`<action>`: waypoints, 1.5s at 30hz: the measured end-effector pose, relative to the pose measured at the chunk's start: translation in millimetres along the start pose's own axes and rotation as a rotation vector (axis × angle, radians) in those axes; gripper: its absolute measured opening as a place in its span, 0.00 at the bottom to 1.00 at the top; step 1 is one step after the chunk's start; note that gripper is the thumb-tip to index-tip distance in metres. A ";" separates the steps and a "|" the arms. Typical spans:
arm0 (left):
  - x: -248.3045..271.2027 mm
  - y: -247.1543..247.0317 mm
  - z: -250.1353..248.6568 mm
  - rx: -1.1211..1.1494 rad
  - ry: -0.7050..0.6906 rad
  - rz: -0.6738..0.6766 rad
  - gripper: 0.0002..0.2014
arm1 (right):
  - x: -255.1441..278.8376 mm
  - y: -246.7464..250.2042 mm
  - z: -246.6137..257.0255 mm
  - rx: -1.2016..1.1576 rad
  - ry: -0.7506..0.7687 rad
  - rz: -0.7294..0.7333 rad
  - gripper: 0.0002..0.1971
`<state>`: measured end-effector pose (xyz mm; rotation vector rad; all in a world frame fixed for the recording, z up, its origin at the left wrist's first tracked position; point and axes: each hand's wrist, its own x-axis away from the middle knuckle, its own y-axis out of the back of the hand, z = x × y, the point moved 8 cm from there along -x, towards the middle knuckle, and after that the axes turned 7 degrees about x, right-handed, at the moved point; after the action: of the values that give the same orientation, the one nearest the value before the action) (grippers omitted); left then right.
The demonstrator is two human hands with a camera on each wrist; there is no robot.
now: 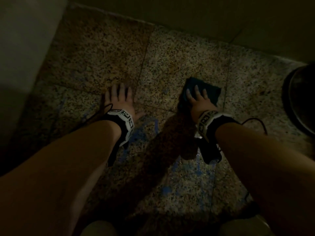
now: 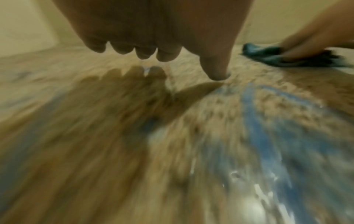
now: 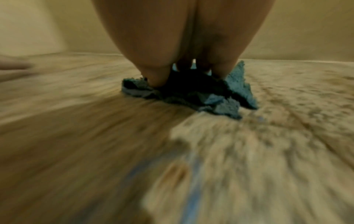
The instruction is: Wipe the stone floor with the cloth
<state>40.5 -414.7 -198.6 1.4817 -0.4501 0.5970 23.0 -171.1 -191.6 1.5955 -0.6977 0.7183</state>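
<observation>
Right hand (image 1: 198, 99) presses the blue cloth (image 1: 210, 91) flat onto the speckled stone floor (image 1: 179, 62), fingers (image 1: 196, 90) extended on top, not curled round it. Left hand (image 1: 119, 99) lies just above the floor well left of the cloth, fingers straight, holding nothing. Blue smears (image 1: 141, 132) near the wrists. Dark round container (image 1: 300, 99) at right edge.

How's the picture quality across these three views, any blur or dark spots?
Head view: dim, dark at the edges, right hand casting a shadow. Left wrist view: stone floor streaked by motion blur, wet glare lower right. Right wrist view: floor smeared, cloth fairly sharp.
</observation>
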 end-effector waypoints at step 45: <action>18.6 -28.4 58.2 0.075 -0.003 0.127 0.46 | -30.2 49.2 132.5 0.133 0.172 -0.038 0.43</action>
<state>77.3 -470.7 -206.3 1.5335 -0.5314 0.7187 -24.8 -307.3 -200.0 1.6397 -0.5018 0.8780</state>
